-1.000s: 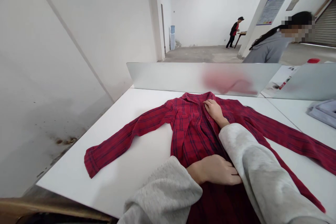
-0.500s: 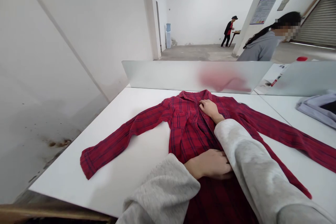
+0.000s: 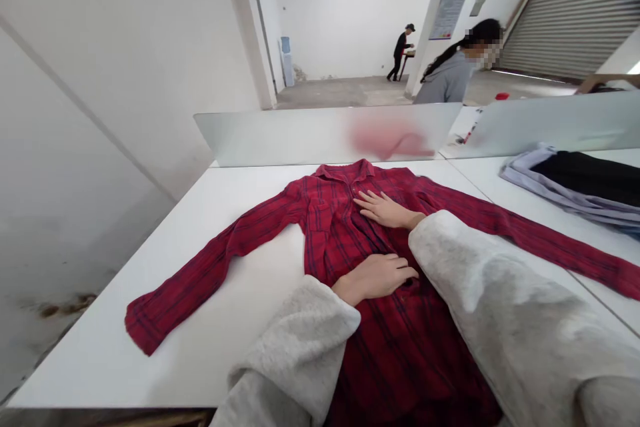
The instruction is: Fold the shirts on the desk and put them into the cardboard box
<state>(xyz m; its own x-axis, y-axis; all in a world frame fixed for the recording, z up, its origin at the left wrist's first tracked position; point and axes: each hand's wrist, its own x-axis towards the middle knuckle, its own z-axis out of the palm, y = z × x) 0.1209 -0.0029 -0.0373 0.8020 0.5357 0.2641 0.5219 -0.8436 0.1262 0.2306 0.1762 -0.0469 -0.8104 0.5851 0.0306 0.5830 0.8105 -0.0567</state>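
A red and navy plaid shirt (image 3: 320, 240) lies front up, collar away from me, with both sleeves stretched out to the sides. My right hand (image 3: 387, 209) rests flat on its chest beside the front opening, fingers spread. Lower down, my left hand (image 3: 377, 276) is at the middle of the front, its fingers curled over the buttoned edge. The left thumb is hidden beneath that hand. Creases run through the cloth around both hands, and my right forearm covers part of the shirt's right side.
The white table (image 3: 260, 293) ends at a low frosted divider (image 3: 280, 140), with a blurred red shape behind it. Folded clothes, black on light purple (image 3: 525, 167), lie at the right. Beyond the divider, a person in grey (image 3: 445, 80) and a farther person in dark clothes (image 3: 400, 47) stand.
My right hand has gone from curled fingers near the collar to a flat, spread hand on the chest. My left hand stays at the middle front. The view has swung right.
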